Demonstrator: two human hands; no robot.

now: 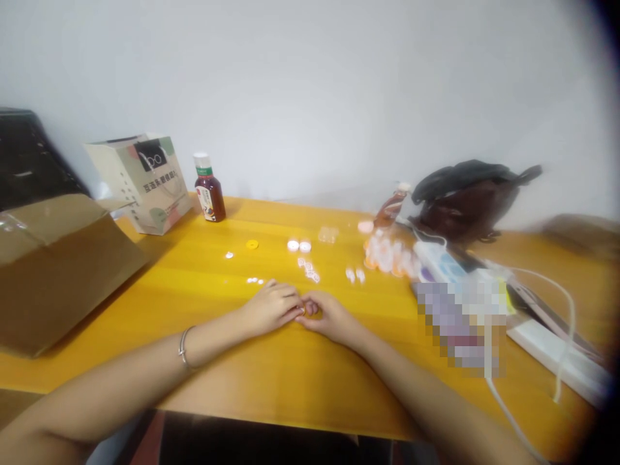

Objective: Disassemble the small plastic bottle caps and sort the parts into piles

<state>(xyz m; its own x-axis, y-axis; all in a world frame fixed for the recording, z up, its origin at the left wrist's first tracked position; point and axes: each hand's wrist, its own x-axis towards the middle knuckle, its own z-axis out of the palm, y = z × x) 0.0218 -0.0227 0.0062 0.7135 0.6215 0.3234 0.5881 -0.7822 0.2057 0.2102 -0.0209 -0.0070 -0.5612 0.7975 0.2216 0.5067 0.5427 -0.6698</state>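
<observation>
My left hand (276, 307) and my right hand (329, 316) meet at the fingertips over the yellow table (208, 400). Both are closed in a pinch around something small, mostly hidden by the fingers. Beyond them lie two white round pieces (299, 246) side by side and a yellow disc (252, 245). A slanting row of small whitish pieces (309, 269) lies just past my fingertips. Little white bits (254, 281) sit by my left hand, and a pair of white pieces (355, 276) beyond my right. Clear pieces (328, 234) lie farther back. The picture is blurred.
At left stand a cardboard box (72, 271), a printed paper bag (157, 184) and a dark-red bottle (210, 194). Rightward are a blurred white-and-orange pile (387, 253), a tilted bottle (391, 205), a dark bag (465, 200), a white power strip (557, 361) and cables.
</observation>
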